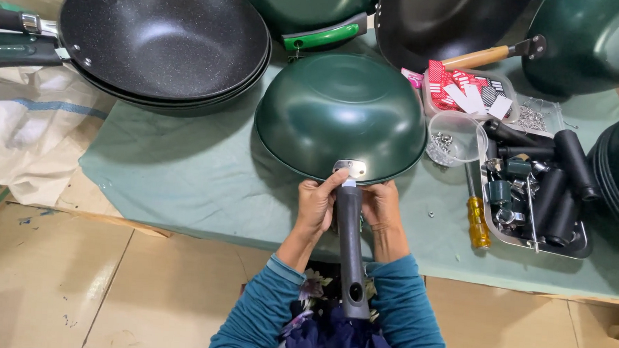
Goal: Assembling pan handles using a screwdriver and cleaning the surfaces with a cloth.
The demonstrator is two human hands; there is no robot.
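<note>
A dark green wok [340, 113] lies upside down on the green table cover [184, 175], its rim at the near edge. A long black handle [351, 252] points toward me, its metal bracket against the wok's rim. My left hand [317, 206] grips the handle's top from the left, thumb on the bracket. My right hand [381, 208] holds the same spot from the right side.
Stacked black woks [162, 39] stand at the back left; more green and black pans line the back. A metal tray [581, 247] of black handles sits at the right, with a yellow-handled screwdriver [476, 215], a clear screw cup [454, 138] and a label box [466, 90].
</note>
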